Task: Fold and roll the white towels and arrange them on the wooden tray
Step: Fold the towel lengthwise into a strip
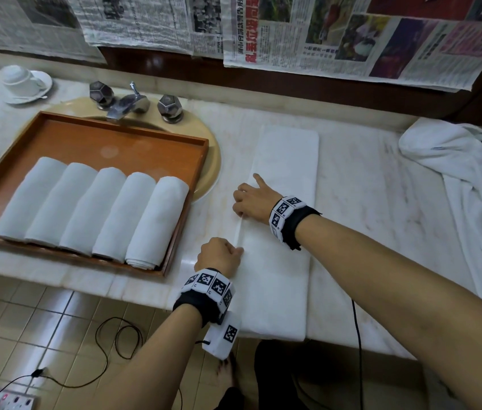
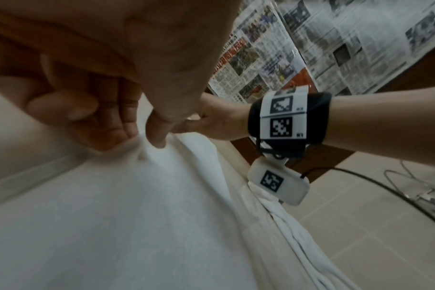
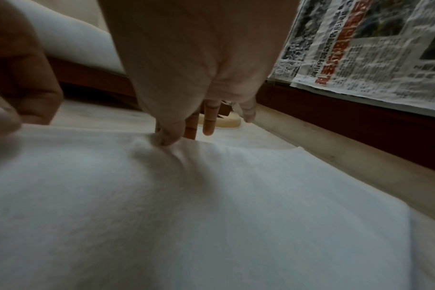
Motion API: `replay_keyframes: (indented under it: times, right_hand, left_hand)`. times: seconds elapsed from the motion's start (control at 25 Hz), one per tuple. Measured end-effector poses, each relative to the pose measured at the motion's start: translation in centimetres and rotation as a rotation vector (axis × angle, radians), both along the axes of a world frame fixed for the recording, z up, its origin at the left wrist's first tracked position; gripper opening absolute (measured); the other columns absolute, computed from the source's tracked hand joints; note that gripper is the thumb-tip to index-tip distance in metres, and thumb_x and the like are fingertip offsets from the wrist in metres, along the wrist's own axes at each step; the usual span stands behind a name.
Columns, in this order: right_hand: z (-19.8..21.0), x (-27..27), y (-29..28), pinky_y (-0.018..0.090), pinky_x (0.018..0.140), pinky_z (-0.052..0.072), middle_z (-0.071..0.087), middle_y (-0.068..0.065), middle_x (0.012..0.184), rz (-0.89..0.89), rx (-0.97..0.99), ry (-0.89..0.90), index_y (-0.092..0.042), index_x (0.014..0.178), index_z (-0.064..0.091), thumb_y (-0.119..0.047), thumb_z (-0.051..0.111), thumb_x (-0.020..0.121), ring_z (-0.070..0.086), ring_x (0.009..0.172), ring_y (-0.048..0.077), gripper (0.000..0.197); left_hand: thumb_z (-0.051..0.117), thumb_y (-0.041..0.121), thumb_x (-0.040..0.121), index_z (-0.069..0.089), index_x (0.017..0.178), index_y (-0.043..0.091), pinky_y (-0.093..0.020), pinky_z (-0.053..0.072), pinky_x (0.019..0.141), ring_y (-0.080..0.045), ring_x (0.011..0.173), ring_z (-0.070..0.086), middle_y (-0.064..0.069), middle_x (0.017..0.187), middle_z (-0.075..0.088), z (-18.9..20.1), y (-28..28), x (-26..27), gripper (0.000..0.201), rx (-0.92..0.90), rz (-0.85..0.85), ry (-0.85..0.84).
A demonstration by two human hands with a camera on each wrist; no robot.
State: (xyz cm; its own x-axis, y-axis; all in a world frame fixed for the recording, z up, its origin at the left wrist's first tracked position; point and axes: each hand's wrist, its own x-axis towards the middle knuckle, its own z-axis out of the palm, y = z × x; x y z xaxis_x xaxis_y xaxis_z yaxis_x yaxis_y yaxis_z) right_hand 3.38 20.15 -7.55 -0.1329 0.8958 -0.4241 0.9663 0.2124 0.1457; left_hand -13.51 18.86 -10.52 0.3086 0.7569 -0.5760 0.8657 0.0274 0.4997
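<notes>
Head view: a white towel (image 1: 281, 232), folded into a long strip, lies flat on the marble table (image 1: 367, 202), running from 12 to 6 o'clock. Both hands pinch its left long edge: the left hand (image 1: 219, 255) near the 6 o'clock end, the right hand (image 1: 253, 201) farther up, its forefinger straight. At 9 o'clock the wooden tray (image 1: 91, 137) holds five rolled towels (image 1: 91, 211) side by side; a loose heap of towels (image 1: 456, 164) lies at 3 o'clock.

Left wrist view: thumb and fingers (image 2: 156, 129) gather a small pucker of cloth.

Right wrist view: fingertips (image 3: 166, 137) nip the hem, which wrinkles.

The cloth looks light, soft and limp, so it will likely sag between grips; taking it at the hem, hands well apart, should keep the fold straight.
</notes>
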Motion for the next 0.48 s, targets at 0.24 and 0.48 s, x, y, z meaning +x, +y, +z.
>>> replay_keyframes:
  times: [0.24,0.48]
  right_hand:
    - [-3.9,0.2,-4.6,0.059,0.117,0.000,0.006,0.003,0.162,-0.672,0.253,0.301,-0.019,0.151,0.022,-0.027,0.037,0.103,0.000,0.149,0.019,0.051]
    - [-5.4,4.3,-9.8,0.061,0.115,-0.007,-0.026,-0.002,0.159,-0.924,0.066,0.307,-0.014,0.153,-0.014,-0.047,0.017,0.103,-0.020,0.146,0.012,0.067]
  left_hand:
    - [0.055,0.030,0.090,0.057,0.117,0.017,-0.037,0.045,0.092,-0.027,0.116,0.050,-0.005,0.124,0.055,0.2,0.3,1.2,0.031,0.198,-0.078,0.079]
    - [0.014,0.047,0.103,-0.010,0.154,0.019,-0.049,-0.011,0.119,-0.016,0.145,-0.025,0.005,0.157,-0.026,-1.5,-0.7,7.0,0.063,0.274,-0.832,-0.092]
